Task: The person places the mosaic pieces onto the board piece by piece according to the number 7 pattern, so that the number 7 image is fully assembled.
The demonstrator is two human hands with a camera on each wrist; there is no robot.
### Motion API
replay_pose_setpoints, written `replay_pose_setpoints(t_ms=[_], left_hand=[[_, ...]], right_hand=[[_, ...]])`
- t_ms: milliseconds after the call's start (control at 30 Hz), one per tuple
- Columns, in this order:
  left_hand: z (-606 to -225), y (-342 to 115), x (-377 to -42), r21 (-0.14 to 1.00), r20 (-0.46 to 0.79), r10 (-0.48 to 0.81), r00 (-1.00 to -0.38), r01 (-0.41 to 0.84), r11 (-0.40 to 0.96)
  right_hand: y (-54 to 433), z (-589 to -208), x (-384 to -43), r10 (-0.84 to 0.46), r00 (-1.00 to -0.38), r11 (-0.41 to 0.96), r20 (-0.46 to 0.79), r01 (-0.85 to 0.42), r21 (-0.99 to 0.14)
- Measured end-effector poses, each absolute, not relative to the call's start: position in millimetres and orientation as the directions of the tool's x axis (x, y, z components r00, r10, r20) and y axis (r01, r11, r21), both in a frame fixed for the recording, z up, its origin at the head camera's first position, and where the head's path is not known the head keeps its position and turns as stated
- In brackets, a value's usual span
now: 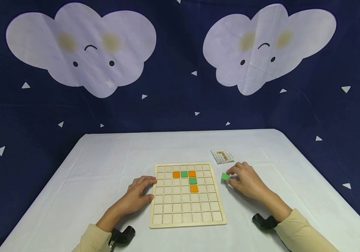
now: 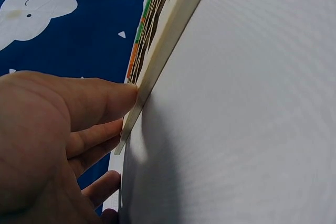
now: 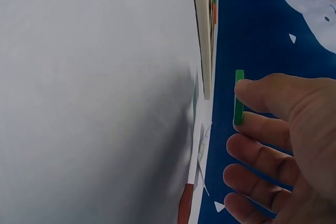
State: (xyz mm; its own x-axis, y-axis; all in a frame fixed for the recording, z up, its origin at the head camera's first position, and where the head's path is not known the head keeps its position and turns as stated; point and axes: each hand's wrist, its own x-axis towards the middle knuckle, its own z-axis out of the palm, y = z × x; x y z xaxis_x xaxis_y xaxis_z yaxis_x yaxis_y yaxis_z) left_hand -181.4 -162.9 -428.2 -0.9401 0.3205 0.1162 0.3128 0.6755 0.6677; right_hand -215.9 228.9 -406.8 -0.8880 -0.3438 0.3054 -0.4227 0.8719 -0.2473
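Note:
A wooden grid board [image 1: 167, 209] lies on the white table, with orange tiles and green tiles [image 1: 184, 174] set in some upper squares. At the board's left edge, my left hand [image 1: 135, 196] touches the rim with its thumb and fingertips; the left wrist view shows the thumb [image 2: 100, 100] against the side of the wood. My right hand [image 1: 248, 181] is right of the board and pinches a green square tile [image 1: 225, 176] between thumb and index finger. In the right wrist view that tile [image 3: 239, 98] appears edge-on, held above the tabletop.
A small printed card [image 1: 222, 156] with a coloured grid pattern lies beyond the board's upper right corner. Black wrist mounts [image 1: 124, 235] sit below both wrists. A reddish-brown piece [image 3: 185, 203], too cut off to identify, shows low in the right wrist view. A dark blue cloud-patterned cloth [image 1: 180, 105] hangs behind.

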Motion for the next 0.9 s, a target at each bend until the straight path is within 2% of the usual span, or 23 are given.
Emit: replay_pose_setpoints(t_ms=[900], left_hand=[[-429,-163,-182,0.672,0.111,0.315,-0.942,0.305,0.675]], right_hand=[[218,-407,-209,-0.372,-0.862,0.850,0.344,-0.465,-0.246]])
